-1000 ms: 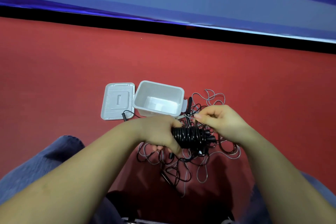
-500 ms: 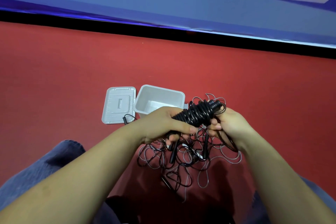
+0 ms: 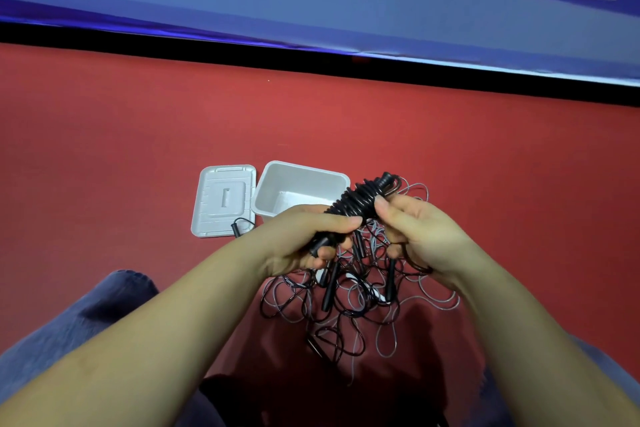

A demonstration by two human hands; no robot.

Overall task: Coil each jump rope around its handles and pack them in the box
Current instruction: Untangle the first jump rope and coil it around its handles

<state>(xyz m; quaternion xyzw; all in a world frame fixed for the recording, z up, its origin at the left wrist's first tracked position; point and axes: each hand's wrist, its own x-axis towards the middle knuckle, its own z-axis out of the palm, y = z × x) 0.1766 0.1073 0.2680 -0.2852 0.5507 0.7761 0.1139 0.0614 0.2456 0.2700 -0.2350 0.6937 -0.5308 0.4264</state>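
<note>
A black jump rope coiled round its handles point(image 3: 360, 199) is held tilted above the floor, its far end pointing up and right. My left hand point(image 3: 304, 239) grips its lower end, fingers curled over the handles. My right hand point(image 3: 415, 232) holds the bundle from the right, thumb pressed on the coils. Below my hands lies a tangle of black and grey jump ropes point(image 3: 349, 302) with several black handles. The white box point(image 3: 301, 191) stands open just beyond my left hand, nothing visible inside.
The box's white lid point(image 3: 225, 199) lies flat left of the box, with a black handle end point(image 3: 237, 229) on its near edge. Red floor point(image 3: 121, 149) stretches all round. A black strip and blue banner point(image 3: 311, 10) run along the far side. My knees frame the bottom corners.
The coiled bundle has risen and tilted from lying level to pointing up and right. My right hand has shifted from pinching cord above it to holding its right side.
</note>
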